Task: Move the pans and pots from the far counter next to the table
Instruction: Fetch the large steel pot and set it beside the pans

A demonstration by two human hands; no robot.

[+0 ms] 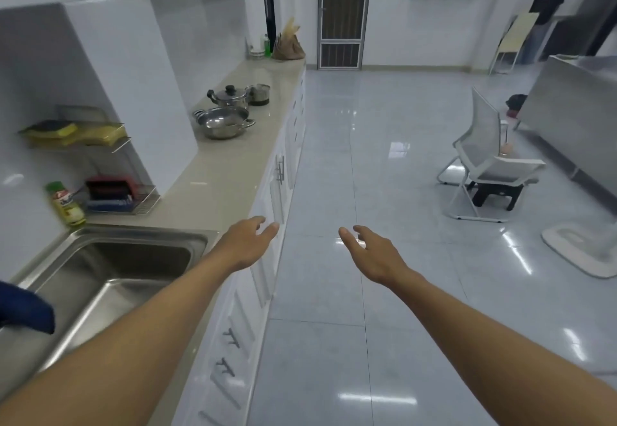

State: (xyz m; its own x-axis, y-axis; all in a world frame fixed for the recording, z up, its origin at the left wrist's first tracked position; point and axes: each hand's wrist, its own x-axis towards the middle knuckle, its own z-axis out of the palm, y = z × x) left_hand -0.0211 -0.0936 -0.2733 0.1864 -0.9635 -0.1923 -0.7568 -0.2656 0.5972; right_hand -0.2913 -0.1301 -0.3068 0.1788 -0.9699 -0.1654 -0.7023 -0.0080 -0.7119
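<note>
Three steel vessels stand far down the beige counter (230,175) on my left: a wide open two-handled pan (223,122), a lidded pot (230,96) with a black knob behind it, and a small pot (259,94) to that one's right. My left hand (245,245) reaches forward over the counter's front edge, fingers apart and holding nothing. My right hand (372,253) stretches out over the floor, also open and empty. Both hands are well short of the pots.
A steel sink (110,278) lies at my near left, with a bottle (66,205), a rack (117,195) and a sponge shelf (76,133) behind it. A white chair (484,158), a steel table (574,108) and a fan base (581,245) are at right. A person (546,14) stands far back.
</note>
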